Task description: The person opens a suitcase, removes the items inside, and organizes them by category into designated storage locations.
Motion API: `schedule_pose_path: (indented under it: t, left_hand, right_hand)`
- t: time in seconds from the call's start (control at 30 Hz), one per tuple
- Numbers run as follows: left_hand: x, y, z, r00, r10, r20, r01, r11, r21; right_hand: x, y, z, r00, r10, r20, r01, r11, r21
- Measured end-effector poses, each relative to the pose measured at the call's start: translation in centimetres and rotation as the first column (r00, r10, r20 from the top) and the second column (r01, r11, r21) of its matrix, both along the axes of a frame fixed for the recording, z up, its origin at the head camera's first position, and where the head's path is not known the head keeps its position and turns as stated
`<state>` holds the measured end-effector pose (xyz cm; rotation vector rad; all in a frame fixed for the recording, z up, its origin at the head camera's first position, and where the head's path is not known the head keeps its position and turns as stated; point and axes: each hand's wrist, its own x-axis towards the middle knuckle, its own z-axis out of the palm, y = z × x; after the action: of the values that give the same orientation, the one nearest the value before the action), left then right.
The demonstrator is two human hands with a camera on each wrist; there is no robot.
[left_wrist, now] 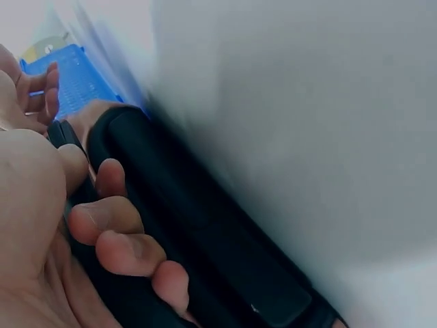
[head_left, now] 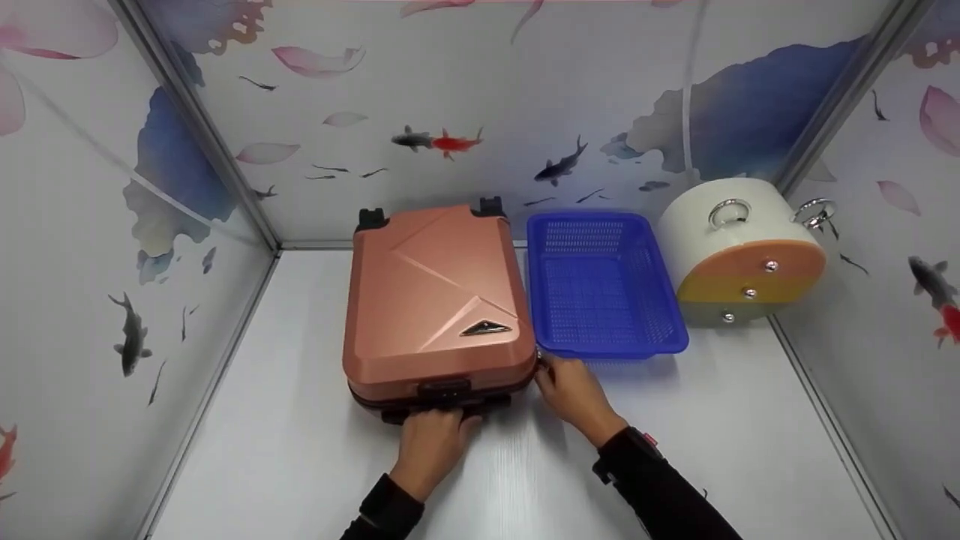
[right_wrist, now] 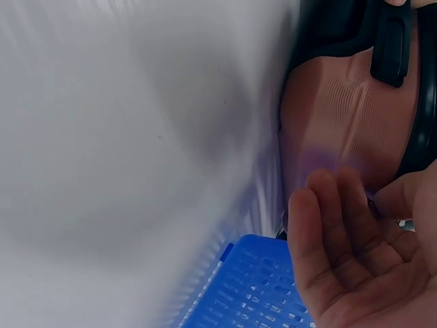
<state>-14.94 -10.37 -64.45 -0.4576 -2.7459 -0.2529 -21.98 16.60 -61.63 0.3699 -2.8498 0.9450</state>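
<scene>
Two hands at work: we are seeing the left hand (head_left: pixel 433 446) gripping a black handle (head_left: pixel 491 403), the right hand (head_left: pixel 576 394) pinching a mostly hidden zipper pull (head_left: pixel 538 355). The pink suitcase (head_left: pixel 442 292) is lying directly ahead of the left, just left of the right, beside a blue basket (head_left: pixel 607 351).

Premises appear to be a small partitioned booth: printed panels (head_left: pixel 480 90) bearing carp (head_left: pixel 457 142) and petals (head_left: pixel 319 63) enclose a white surface (head_left: pixel 270 390) on three sides, with grey strips (head_left: pixel 199 124) at the corners. A suitcase (head_left: pixel 442 292), blue basket (head_left: pixel 589 300) and drawer unit (head_left: pixel 712 225) on that surface are household goods; the type of building around the booth cannot be determined.
</scene>
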Motion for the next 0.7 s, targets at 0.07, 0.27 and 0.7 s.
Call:
schedule_pose_path:
  t: [0.07,0.27,0.7]
  left_hand:
    - [0.0,0.1,0.0,1.000,0.006,0.022,-0.006,1.000,0.008]
    - [-0.1,0.2,-0.2,1.000,0.007,0.022,-0.007,1.000,0.008]
    - [0.0,0.3,-0.6,1.000,0.005,-0.008,-0.004,1.000,0.027]
  right_hand:
    - [0.2,0.2,0.0,1.000,-0.005,0.008,0.005,1.000,-0.001]
    - [0.9,0.9,0.2,0.995,0.055,-0.088,-0.051,0.997,0.057]
    - [4.1,0.8,0.5,0.927,0.255,-0.274,-0.186,0.950,0.252]
